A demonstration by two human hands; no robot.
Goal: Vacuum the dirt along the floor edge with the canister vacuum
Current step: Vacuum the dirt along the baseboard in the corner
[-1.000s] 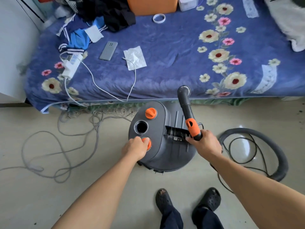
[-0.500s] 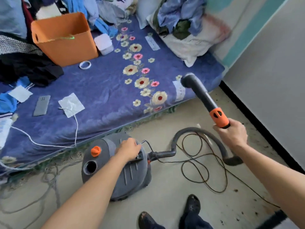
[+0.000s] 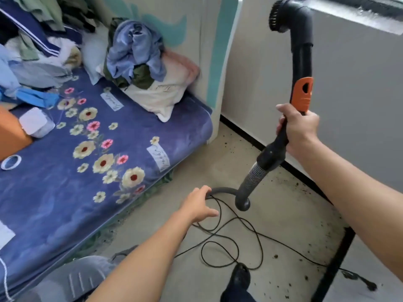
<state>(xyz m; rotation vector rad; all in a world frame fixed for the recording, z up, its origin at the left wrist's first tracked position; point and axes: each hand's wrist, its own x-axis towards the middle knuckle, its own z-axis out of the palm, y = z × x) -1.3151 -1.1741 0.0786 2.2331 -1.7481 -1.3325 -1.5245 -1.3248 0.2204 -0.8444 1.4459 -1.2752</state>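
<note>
My right hand (image 3: 297,129) grips the black vacuum wand (image 3: 302,59) just below its orange slider, holding it upright with the brush nozzle (image 3: 273,16) raised high against the grey wall. The ribbed grey hose (image 3: 250,179) drops from the wand to the floor and curves left. My left hand (image 3: 197,203) reaches out over the hose's low bend with relaxed fingers, holding nothing. The grey canister (image 3: 76,277) sits at the bottom left, partly hidden by my left arm. Dark dirt specks (image 3: 290,188) lie scattered along the black skirting at the wall.
A bed with a blue floral cover (image 3: 76,171), clothes and a pillow fills the left. A thin black power cord (image 3: 229,243) loops over the floor between my arms, its plug (image 3: 368,285) at the right. My shoe (image 3: 239,277) stands near the cord.
My view has swung right toward the wall. My right hand has raised the wand upright. My left hand has left the canister and now reaches toward the hose.
</note>
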